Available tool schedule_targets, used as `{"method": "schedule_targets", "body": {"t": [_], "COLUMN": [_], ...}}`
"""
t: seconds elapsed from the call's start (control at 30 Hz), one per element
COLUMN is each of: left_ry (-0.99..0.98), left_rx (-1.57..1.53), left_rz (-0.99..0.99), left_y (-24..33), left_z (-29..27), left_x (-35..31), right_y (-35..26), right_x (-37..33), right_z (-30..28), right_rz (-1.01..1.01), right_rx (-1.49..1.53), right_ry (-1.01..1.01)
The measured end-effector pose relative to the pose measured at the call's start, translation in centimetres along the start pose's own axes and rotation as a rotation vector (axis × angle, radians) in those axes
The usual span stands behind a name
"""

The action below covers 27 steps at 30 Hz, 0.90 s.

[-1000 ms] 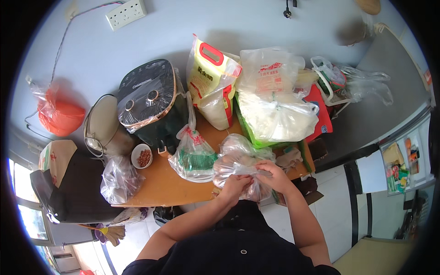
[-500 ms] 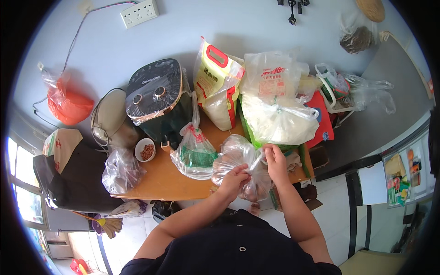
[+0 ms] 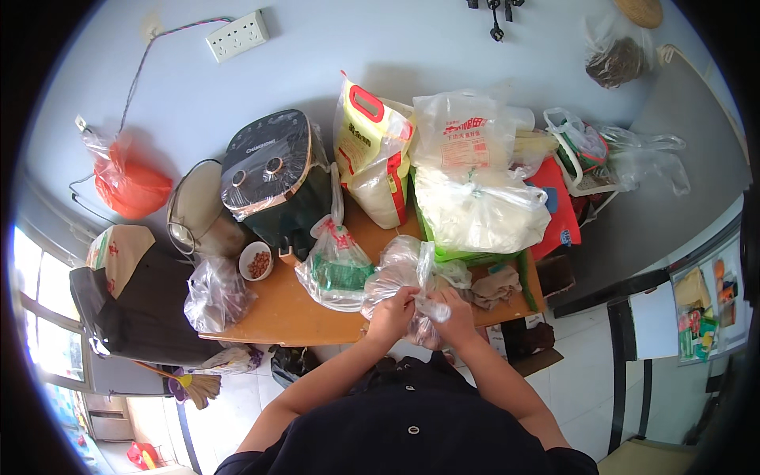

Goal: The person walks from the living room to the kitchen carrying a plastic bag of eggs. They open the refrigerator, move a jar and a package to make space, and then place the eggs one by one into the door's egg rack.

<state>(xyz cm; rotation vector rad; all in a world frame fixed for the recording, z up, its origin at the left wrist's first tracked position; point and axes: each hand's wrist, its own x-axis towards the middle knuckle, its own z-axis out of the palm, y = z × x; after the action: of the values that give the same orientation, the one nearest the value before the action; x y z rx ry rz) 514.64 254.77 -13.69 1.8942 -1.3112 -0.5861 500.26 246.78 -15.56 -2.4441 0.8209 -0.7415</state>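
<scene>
To the left of the black appliance with two knobs (image 3: 277, 174), a metal pail (image 3: 210, 214) stands close by, and a white bowl (image 3: 248, 271) of reddish nuts sits nearer you. Just right of the appliance and on your side of it, a bag with green mesh (image 3: 336, 273) slumps on the table (image 3: 273, 319). Farther right of the appliance, at the table's front edge, is the bulging clear bag (image 3: 385, 283); your left hand (image 3: 389, 318) pinches film near its gathered neck. Beyond that, your right hand (image 3: 457, 318) grips a twisted end of the same film, though exactly how the fingers hold it, you cannot tell. The step in hand looks like knotting the neck; the next move probably calls for drawing the ends snug without tearing the film.
</scene>
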Motion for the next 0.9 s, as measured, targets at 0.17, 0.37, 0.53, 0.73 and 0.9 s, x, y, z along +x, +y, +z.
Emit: {"method": "schedule_targets", "body": {"t": [0.17, 0.37, 0.53, 0.73, 0.9], "left_ry": [0.009, 0.008, 0.143, 0.275, 0.217], "left_rx": [0.173, -0.622, -0.068, 0.078, -0.601], "left_rz": [0.096, -0.409, -0.221, -0.153, -0.351], "left_y": [-0.1, -0.8, -2.2, -3.9, -3.1], "left_z": [-0.4, -1.9, -1.2, -2.0, -3.5], "left_x": [0.6, 2.0, 2.6, 3.3, 3.5], "right_y": [-0.5, 0.7, 1.1, 1.1, -0.3], "right_x": [0.7, 0.6, 0.4, 0.4, 0.4], "right_z": [-0.4, -0.7, -1.0, -3.4, -5.5], "right_rz": [-0.034, 0.29, 0.613, 0.601, 0.827], "right_rx": [-0.035, 0.295, 0.995, 0.74, 1.128], "right_ry": [0.034, 0.037, 0.065, 0.009, 0.208]}}
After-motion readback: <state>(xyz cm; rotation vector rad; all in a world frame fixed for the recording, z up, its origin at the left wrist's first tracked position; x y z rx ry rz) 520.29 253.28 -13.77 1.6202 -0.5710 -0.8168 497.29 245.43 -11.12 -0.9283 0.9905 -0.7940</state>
